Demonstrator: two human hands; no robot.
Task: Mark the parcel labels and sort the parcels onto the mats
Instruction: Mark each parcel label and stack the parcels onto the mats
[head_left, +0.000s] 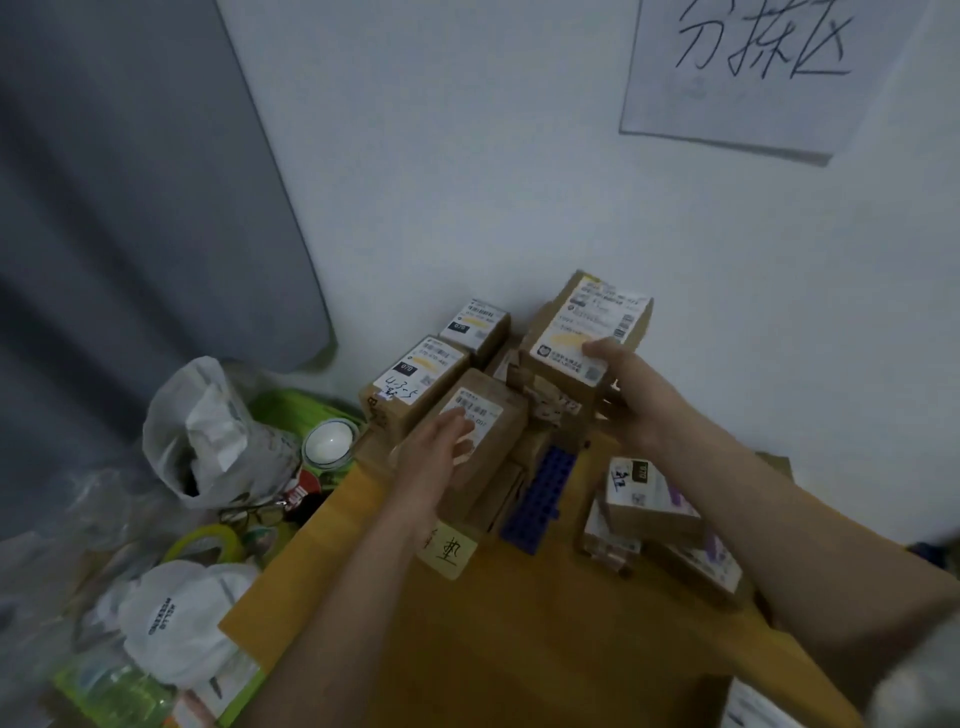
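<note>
Several brown cardboard parcels with white labels are stacked at the far end of a yellow mat (519, 649), against the wall. My left hand (434, 447) rests with straight fingers on the label of a long parcel (485, 415) at the front of the stack. My right hand (631, 389) grips the near edge of the top parcel (587, 332), thumb on its label. Two labelled parcels (415, 379) lie behind the left hand. More parcels (649, 499) sit on the mat's right side.
A blue perforated block (540, 493) lies between the two parcel groups, and a paper tag (447, 551) with handwriting sits on the mat. Left of the mat are plastic bags (208, 431), a white bowl (330, 441), tape and clutter. A handwritten sign (753, 67) hangs on the wall.
</note>
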